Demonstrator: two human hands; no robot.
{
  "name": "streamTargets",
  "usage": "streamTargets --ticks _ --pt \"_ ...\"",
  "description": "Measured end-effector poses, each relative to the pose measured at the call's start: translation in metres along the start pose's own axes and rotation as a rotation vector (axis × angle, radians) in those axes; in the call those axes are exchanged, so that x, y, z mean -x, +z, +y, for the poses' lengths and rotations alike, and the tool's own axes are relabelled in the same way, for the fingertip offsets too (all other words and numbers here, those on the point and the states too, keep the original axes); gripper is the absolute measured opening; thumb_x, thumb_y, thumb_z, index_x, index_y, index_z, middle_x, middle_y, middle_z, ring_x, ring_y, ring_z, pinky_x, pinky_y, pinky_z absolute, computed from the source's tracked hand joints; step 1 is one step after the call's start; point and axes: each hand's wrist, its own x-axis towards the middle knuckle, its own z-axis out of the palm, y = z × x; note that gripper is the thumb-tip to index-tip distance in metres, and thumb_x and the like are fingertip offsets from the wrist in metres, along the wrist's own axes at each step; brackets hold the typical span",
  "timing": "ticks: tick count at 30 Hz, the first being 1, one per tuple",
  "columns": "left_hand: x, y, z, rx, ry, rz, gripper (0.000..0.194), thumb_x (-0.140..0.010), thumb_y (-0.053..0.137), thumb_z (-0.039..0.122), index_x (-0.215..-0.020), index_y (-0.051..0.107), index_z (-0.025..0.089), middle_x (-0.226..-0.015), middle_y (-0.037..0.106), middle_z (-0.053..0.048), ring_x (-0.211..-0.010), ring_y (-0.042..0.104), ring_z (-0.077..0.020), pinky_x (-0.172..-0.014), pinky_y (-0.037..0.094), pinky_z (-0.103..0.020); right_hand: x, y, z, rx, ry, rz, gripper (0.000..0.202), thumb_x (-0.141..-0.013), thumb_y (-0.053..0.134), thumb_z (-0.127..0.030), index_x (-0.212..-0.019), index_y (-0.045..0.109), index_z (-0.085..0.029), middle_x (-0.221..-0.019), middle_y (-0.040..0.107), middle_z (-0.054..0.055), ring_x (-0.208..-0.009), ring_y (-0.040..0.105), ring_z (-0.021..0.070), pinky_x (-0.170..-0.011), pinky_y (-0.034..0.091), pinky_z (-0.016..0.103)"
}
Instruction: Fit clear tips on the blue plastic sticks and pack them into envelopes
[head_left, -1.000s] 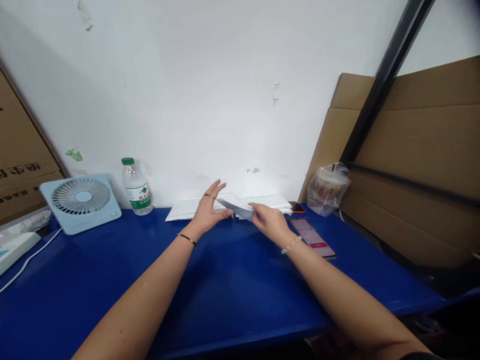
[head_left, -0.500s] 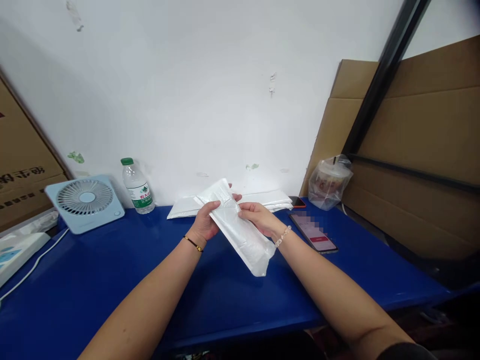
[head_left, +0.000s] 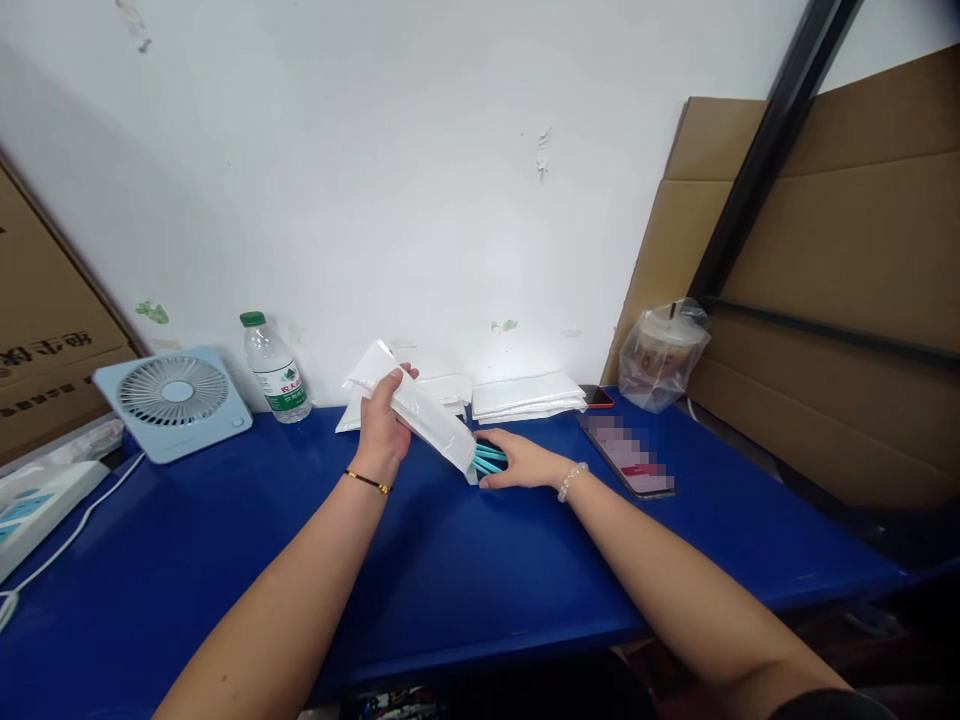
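My left hand [head_left: 386, 420] is closed around a white bubble mailer [head_left: 431, 415], thumb on top, holding it tilted down to the right above the table. Several thin teal sticks [head_left: 490, 457] stick out of the mailer's lower right end; their exact kind is unclear. My right hand [head_left: 521, 460] curls round their outer ends, with the fingers above and the thumb below. Behind my hands, against the wall, lie more flat white mailers [head_left: 525, 398], in a stack on the right and partly hidden by my left hand on the left.
On the blue table [head_left: 495, 600] stand a light-blue fan [head_left: 176, 400] and a water bottle [head_left: 276, 370] to the left. A phone [head_left: 626, 455], a second phone [head_left: 598, 397] and a bagged drink cup [head_left: 662, 355] are on the right. Cardboard [head_left: 847, 270] flanks the right side.
The mailer has moved left and turned, its lower end now showing teal sticks. My right hand has left the mailer's upper face and moved down to the sticks.
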Motion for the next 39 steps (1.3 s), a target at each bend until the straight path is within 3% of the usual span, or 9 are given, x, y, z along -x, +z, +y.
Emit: streamTargets --ticks 5,11,16,20,25,33,37,39 --pt "0.002 -0.002 0.004 0.051 0.002 0.108 0.026 -0.061 0.071 0.022 -0.084 0.064 0.017 -0.081 0.066 0.0 -0.08 0.063 -0.0143 -0.075 0.049 -0.026 -0.009 0.023 -0.008 0.213 -0.071 0.122 0.026 -0.078 0.063 -0.03 -0.101 0.062 -0.018 -0.104 0.059 0.008 -0.097 0.055 0.0213 -0.085 0.043 0.033" --pt "0.008 0.0 0.003 0.055 -0.003 0.135 0.021 -0.063 0.069 0.021 -0.082 0.064 0.016 -0.081 0.065 -0.002 -0.078 0.063 -0.0143 -0.072 0.05 -0.025 -0.016 0.027 -0.004 0.127 -0.065 0.146 0.023 -0.08 0.061 -0.032 -0.101 0.065 -0.024 -0.106 0.059 0.004 -0.095 0.055 0.0192 -0.081 0.042 0.029" --pt "0.008 0.003 0.002 0.073 0.019 0.146 0.014 -0.066 0.065 0.022 -0.077 0.062 0.015 -0.073 0.063 0.0 -0.071 0.061 -0.0123 -0.069 0.051 -0.023 -0.018 0.027 -0.004 0.128 -0.014 0.213 0.011 -0.078 0.064 -0.028 -0.086 0.068 -0.022 -0.088 0.06 0.001 -0.082 0.056 0.0157 -0.072 0.04 0.025" --pt "0.001 -0.001 0.019 0.027 0.057 0.177 0.015 -0.067 0.063 0.022 -0.08 0.061 0.016 -0.073 0.063 0.0 -0.069 0.061 -0.0124 -0.07 0.052 -0.025 -0.014 0.022 -0.005 0.176 -0.03 0.206 0.016 -0.082 0.06 -0.031 -0.092 0.067 -0.021 -0.089 0.061 0.002 -0.082 0.056 0.0157 -0.071 0.04 0.025" --pt "-0.004 -0.007 0.048 -0.146 0.073 0.178 0.022 -0.065 0.065 0.027 -0.084 0.062 0.016 -0.08 0.064 -0.003 -0.076 0.063 -0.0161 -0.069 0.053 -0.027 -0.009 0.017 -0.004 0.236 -0.071 0.101 0.027 -0.081 0.062 -0.037 -0.104 0.066 -0.022 -0.105 0.059 0.006 -0.089 0.057 0.0184 -0.074 0.043 0.027" --pt "-0.003 0.01 0.084 -0.431 0.198 -0.045 0.03 -0.064 0.07 0.035 -0.087 0.063 0.017 -0.094 0.065 -0.005 -0.091 0.062 -0.0223 -0.072 0.054 -0.03 -0.008 0.015 0.001 0.253 -0.115 0.058 0.039 -0.082 0.059 -0.043 -0.116 0.061 -0.024 -0.115 0.056 0.009 -0.1 0.055 0.0232 -0.083 0.046 0.033" --pt "0.001 0.02 0.107 -0.613 0.358 -0.168 0.037 -0.067 0.072 0.033 -0.098 0.06 0.016 -0.099 0.065 -0.005 -0.093 0.06 -0.0219 -0.078 0.051 -0.033 -0.006 0.015 -0.001 0.271 -0.108 0.049 0.041 -0.083 0.057 -0.044 -0.119 0.06 -0.025 -0.117 0.055 0.009 -0.102 0.055 0.0245 -0.08 0.047 0.034" --pt "0.0 0.019 0.115 -0.681 0.435 -0.165 0.047 -0.061 0.076 0.031 -0.102 0.059 0.018 -0.098 0.065 -0.002 -0.09 0.06 -0.0201 -0.081 0.049 -0.033 -0.005 0.015 -0.003 0.268 -0.104 0.04 0.043 -0.083 0.057 -0.046 -0.12 0.059 -0.025 -0.119 0.055 0.009 -0.103 0.055 0.0253 -0.08 0.047 0.034"
